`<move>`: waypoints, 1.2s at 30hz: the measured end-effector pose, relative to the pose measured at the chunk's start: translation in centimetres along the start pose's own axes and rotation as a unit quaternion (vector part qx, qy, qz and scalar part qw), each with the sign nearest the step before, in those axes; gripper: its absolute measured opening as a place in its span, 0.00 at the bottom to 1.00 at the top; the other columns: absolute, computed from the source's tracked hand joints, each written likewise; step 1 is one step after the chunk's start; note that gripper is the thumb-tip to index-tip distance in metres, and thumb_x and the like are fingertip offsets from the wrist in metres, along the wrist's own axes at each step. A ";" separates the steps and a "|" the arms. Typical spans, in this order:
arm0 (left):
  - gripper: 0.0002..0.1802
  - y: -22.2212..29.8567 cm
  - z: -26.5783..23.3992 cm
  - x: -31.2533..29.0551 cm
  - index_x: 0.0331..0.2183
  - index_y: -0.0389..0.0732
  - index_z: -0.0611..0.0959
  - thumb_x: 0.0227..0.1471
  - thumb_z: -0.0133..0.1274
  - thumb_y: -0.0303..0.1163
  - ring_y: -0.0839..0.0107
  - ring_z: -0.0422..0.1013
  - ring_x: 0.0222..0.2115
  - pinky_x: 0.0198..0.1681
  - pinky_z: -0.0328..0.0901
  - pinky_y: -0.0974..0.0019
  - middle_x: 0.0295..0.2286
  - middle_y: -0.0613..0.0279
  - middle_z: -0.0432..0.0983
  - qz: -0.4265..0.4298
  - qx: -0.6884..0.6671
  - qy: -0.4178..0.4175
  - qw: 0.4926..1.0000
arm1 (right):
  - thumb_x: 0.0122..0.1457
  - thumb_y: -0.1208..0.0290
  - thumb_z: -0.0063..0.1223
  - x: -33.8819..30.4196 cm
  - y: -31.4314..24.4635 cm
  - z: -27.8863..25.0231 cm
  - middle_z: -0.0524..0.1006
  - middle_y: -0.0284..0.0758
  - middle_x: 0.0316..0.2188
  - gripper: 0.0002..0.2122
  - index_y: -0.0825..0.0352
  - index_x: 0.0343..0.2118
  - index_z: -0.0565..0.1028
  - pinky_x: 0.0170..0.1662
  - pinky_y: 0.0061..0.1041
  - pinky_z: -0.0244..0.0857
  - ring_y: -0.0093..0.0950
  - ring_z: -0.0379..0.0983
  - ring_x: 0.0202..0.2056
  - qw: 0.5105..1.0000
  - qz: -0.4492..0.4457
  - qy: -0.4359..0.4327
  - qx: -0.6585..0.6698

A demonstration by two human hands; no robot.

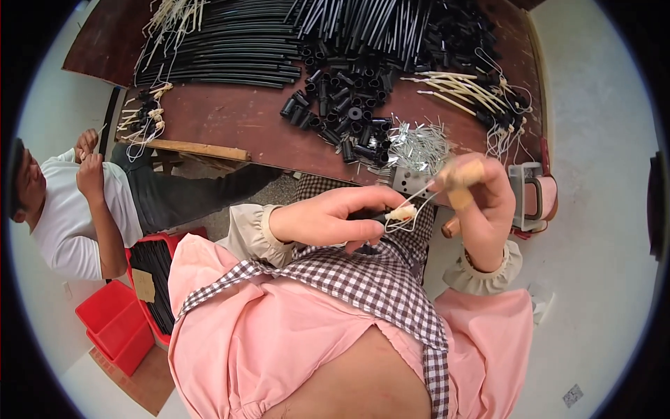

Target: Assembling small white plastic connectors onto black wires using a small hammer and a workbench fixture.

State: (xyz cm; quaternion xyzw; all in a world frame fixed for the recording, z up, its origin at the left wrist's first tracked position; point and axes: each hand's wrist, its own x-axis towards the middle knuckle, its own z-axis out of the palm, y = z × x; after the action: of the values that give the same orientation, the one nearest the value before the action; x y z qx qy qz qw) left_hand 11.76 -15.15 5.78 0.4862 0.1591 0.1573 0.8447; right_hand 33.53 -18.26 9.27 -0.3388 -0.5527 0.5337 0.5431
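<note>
My left hand (328, 215) is closed around a dark piece whose cream-coloured end (403, 214) sticks out past my fingertips, wrapped with thin white cord. From there the cord (421, 190) runs up to my right hand (485, 202), which pinches it between tan-taped fingers slightly blurred by motion. Just beyond both hands, at the table's near edge, lies a heap of small silvery metal pins (419, 145). A metal block with holes (412, 181) sits below that heap, partly behind my right hand.
Long black rods (230, 45), short black tubes (342, 105) and cream sticks with cords (460, 91) cover much of the brown table (230, 115). A clear plastic box (525, 192) stands at right. To the left sits another person (91, 216), near red crates (115, 321).
</note>
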 end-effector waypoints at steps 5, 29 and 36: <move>0.17 -0.3 -0.2 0.1 0.46 0.36 0.68 0.56 0.44 0.33 0.82 0.57 0.13 0.13 0.48 0.80 0.25 0.63 0.68 -0.006 -0.142 0.069 0.987 | 0.54 0.80 0.51 -0.5 -2.5 -1.4 0.74 0.38 0.32 0.05 0.72 0.34 0.72 0.40 0.28 0.66 0.29 0.71 0.32 0.957 -0.067 -0.277 -0.052; 0.19 1.2 -5.8 -1.7 0.43 0.36 0.73 0.49 0.53 0.33 0.66 0.69 0.31 0.35 0.64 0.65 0.31 0.60 0.72 0.156 0.393 -0.002 0.906 | 0.42 0.74 0.63 -0.7 -1.2 0.0 0.75 0.33 0.24 0.13 0.70 0.32 0.75 0.25 0.24 0.63 0.27 0.71 0.23 0.921 -0.072 -0.148 -0.353; 0.11 1.1 -25.3 -5.5 0.30 0.41 0.76 0.38 0.53 0.27 0.63 0.69 0.33 0.35 0.64 0.62 0.30 0.62 0.72 0.161 0.857 0.288 0.396 | 0.48 0.66 0.63 -4.1 2.9 -1.0 0.73 0.38 0.24 0.16 0.72 0.33 0.72 0.22 0.19 0.62 0.25 0.68 0.19 0.954 -0.113 0.234 -0.152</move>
State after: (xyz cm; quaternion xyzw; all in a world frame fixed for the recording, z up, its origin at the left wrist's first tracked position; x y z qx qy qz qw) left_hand -3.99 2.57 -4.72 0.8966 0.3627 0.2022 -0.1538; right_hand 34.67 -21.40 5.35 -0.4683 -0.5198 0.2843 0.6555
